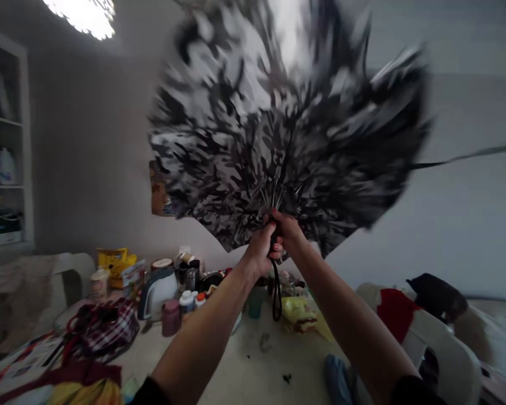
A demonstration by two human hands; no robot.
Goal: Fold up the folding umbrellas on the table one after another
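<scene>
A black, grey and white camouflage-patterned umbrella (244, 146) fills the upper middle of the head view, its canopy partly spread and blurred. Thin metal ribs (274, 191) come together just above my hands. My left hand (261, 247) is closed around the handle, low down. Higher up, my right hand (287, 229) is wrapped round it too, touching the left one. The handle itself is mostly hidden by my fingers. From below them hangs a black wrist strap (277, 295) in a loop.
Below lies a cluttered table (244, 371). A kettle (160, 292), white bottles (186, 301), a plaid bag (109, 329) and a yellow bag (117, 264) stand on its left side. A yellow plastic package (299, 315) lies behind my right forearm. White chairs (442, 349) flank the table.
</scene>
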